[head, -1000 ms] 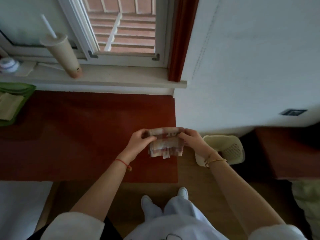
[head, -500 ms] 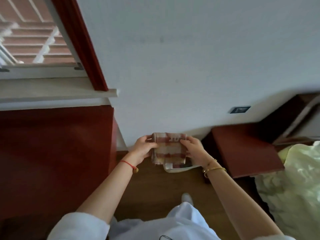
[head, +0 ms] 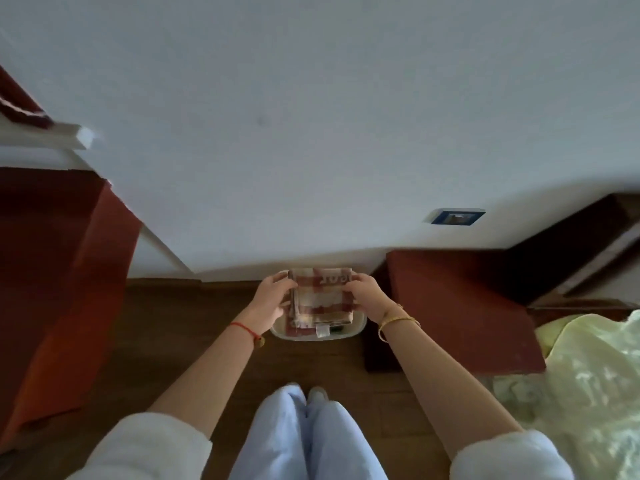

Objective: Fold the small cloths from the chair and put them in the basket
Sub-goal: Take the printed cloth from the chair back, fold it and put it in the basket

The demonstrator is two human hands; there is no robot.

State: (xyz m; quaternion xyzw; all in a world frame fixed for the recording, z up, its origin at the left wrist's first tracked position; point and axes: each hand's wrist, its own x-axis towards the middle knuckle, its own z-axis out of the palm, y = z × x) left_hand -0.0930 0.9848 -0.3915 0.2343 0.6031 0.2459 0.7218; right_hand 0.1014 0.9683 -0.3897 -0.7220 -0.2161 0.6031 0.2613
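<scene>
A folded cloth (head: 322,297), checked in red and cream, is held flat between both hands. My left hand (head: 268,303) grips its left edge and my right hand (head: 367,297) grips its right edge. Right beneath the cloth a cream basket (head: 360,325) stands on the wooden floor by the wall; only its rim shows around the cloth. I cannot tell if the cloth touches the basket. The chair is out of view.
A dark red table (head: 59,271) fills the left side. A red-topped low cabinet (head: 460,306) stands right of the basket. Pale green bedding (head: 588,382) lies at the far right. A white wall (head: 311,133) rises behind the basket. My legs (head: 304,438) are below.
My view has swung right, away from the table and window. Both hands have carried the folded cloth over the basket, which now lies directly under it.
</scene>
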